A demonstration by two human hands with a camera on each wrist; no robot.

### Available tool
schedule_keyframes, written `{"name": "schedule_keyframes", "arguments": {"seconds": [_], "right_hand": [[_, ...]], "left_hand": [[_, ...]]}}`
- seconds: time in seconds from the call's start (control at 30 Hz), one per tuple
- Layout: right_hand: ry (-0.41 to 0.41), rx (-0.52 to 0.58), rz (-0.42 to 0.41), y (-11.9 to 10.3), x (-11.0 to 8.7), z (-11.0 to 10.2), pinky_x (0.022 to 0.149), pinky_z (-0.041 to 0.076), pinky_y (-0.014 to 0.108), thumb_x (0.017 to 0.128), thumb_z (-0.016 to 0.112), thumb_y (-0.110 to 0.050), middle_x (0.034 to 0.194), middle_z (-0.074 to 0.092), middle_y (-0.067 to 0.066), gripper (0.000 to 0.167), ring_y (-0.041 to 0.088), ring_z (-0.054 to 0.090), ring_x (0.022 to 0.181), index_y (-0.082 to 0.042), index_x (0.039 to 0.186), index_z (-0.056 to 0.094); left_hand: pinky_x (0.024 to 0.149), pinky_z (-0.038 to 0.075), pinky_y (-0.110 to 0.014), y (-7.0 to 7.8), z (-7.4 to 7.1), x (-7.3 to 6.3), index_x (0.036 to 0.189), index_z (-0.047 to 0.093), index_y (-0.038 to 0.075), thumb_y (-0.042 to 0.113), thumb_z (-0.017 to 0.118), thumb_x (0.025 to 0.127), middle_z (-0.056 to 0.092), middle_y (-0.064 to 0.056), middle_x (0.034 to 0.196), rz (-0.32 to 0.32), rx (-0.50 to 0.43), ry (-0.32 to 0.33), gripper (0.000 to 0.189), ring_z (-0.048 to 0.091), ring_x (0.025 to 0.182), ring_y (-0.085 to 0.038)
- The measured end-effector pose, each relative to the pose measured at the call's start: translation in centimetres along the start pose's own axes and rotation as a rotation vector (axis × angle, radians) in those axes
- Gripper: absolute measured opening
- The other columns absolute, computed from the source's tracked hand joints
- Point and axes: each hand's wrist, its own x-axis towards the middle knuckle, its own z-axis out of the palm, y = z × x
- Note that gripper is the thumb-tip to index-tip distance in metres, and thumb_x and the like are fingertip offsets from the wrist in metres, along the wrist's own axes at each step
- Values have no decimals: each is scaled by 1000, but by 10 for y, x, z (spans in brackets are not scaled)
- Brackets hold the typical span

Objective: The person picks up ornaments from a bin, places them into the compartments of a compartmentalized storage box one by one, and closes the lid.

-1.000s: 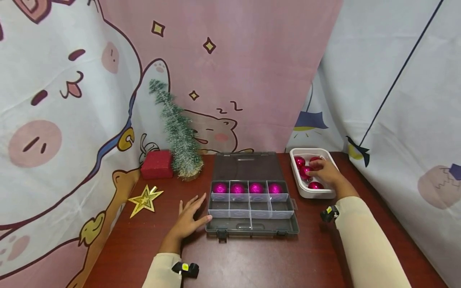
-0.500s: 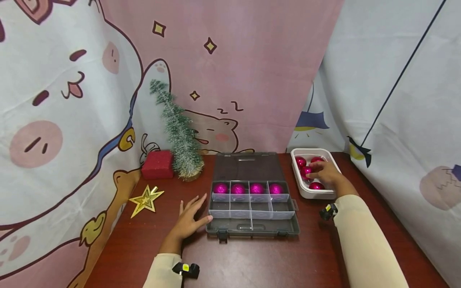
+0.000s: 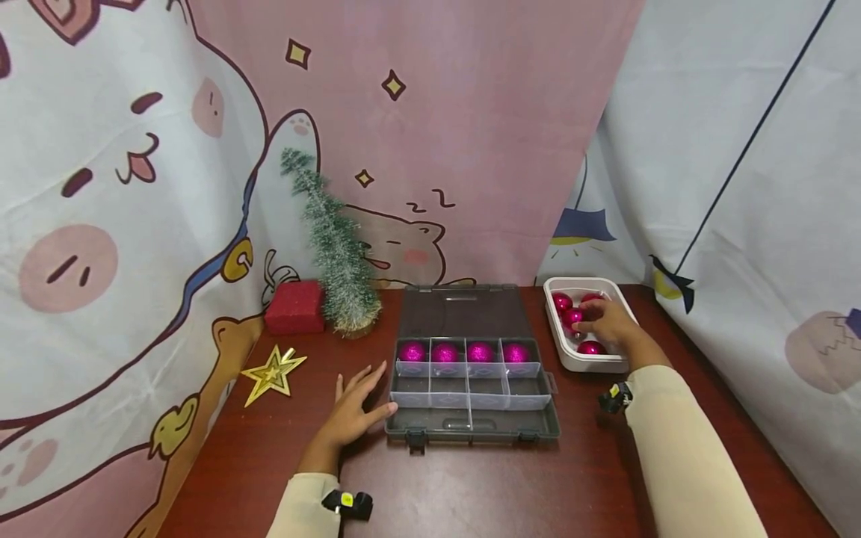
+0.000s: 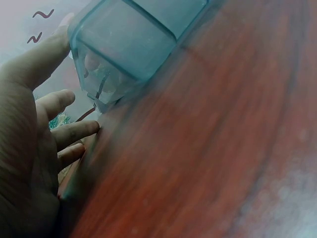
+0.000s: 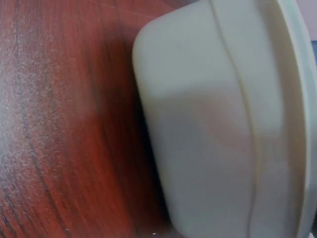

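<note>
At the right, my right hand (image 3: 615, 325) reaches into a white plastic tray (image 3: 599, 363), thumb and fingers at a shiny magenta-red bauble (image 3: 572, 319), which they pinch. Its silver cap shows just below. More red baubles, such as the one at the tray's near end (image 3: 592, 347), lie around it. My left hand (image 3: 353, 415) is spread beside a grey divided plastic box (image 3: 430, 430), thumb at its left wall. Four-across compartments at the back hold glittery magenta balls (image 3: 444, 352). The left wrist view shows the box's corner (image 4: 129, 39) close to the fingers; the right wrist view shows the tray's outer wall (image 5: 198, 124).
The box's dark lid (image 3: 464, 312) lies open toward the back. Left of it stand a small frosted Christmas tree (image 3: 339, 261) and a red block (image 3: 294, 308). A gold star (image 3: 272, 373) lies on the brown table (image 3: 464, 493). Printed cloth (image 3: 484, 134) hangs behind.
The bauble at my right fingers has shifted slightly and turned, so its silver cap now shows. My left hand and the box have stayed in place.
</note>
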Motion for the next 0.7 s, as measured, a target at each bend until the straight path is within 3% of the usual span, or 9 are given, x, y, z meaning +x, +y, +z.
{"name": "schedule_keyframes", "arguments": {"seconds": [0.13, 0.27, 0.4, 0.57, 0.7], "right_hand": [[39, -69, -63, -7, -4, -4, 118, 41, 65, 98, 80, -17, 140, 62, 39, 57, 53, 57, 131, 10, 143, 58], [76, -93, -120, -14, -9, -7, 112, 47, 60, 98, 82, -17, 135, 66, 38, 56, 51, 62, 126, 12, 141, 60], [133, -80, -145, -20, -15, -10, 96, 53, 42, 97, 84, -18, 129, 70, 36, 57, 46, 66, 118, 10, 141, 62], [193, -30, -163, -26, -21, -9, 84, 46, 13, 99, 83, -22, 136, 69, 35, 60, 49, 69, 121, 6, 147, 61], [249, 39, -162, -30, -25, -6, 80, 41, 4, 100, 81, -25, 141, 66, 34, 63, 48, 67, 124, 3, 152, 58]], "left_hand": [[125, -7, -84, 1, 0, -1, 171, 40, 17, 48, 77, 96, 50, -13, 170, 5, -6, 3, 89, 34, 163, -46], [125, -8, -84, 1, 0, -1, 171, 40, 18, 47, 78, 96, 50, -12, 171, 7, -12, 5, 89, 34, 164, -46], [125, -9, -84, 1, 0, -1, 171, 40, 18, 47, 78, 96, 50, -13, 171, 7, -14, 1, 88, 33, 164, -46], [125, -8, -84, 1, 0, 0, 171, 40, 18, 48, 77, 97, 50, -12, 171, 7, -8, 4, 88, 34, 164, -46], [124, -7, -85, -1, 1, -1, 170, 42, 14, 48, 78, 96, 52, -14, 169, 21, -3, 24, 89, 36, 162, -48]]}}
